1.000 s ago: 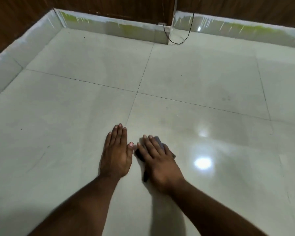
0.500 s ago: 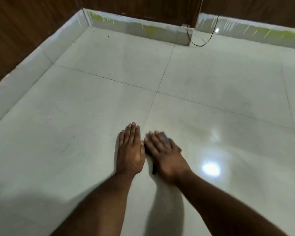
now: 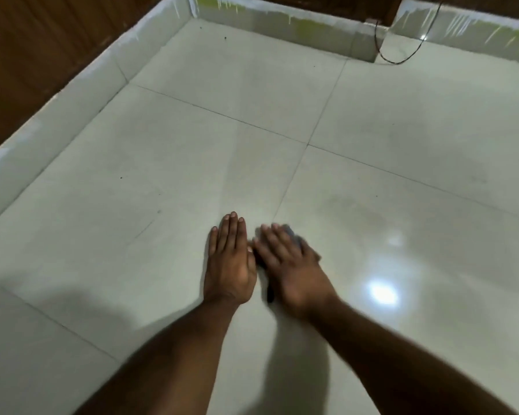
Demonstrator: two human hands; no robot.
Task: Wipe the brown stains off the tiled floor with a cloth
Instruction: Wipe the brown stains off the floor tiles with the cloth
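1. We look down at a pale, glossy tiled floor (image 3: 162,181), with thin grout lines crossing just ahead of our hands.
2. Our left hand (image 3: 229,262) lies flat on the floor, palm down, fingers straight and held together, holding nothing.
3. Our right hand (image 3: 291,265) sits just beside it, thumbs nearly touching. It is blurred, with fingers stretched out, pressing flat on a dark cloth (image 3: 292,232).
4. The cloth lies on the floor, almost wholly hidden under the right hand; only a grey edge past the fingertips and a dark strip by the thumb show.
5. Faint, smudged marks (image 3: 354,211) lie on the tile ahead and to the right of the cloth; we cannot tell their colour for sure.
6. A bright light reflection (image 3: 382,292) glows on the floor to the right of the right hand.
7. A pale skirting (image 3: 81,94) edges the floor at left and far ahead, below brown wooden walls (image 3: 27,49).
8. A thin dark cable (image 3: 402,56) loops onto the floor at the far right corner.
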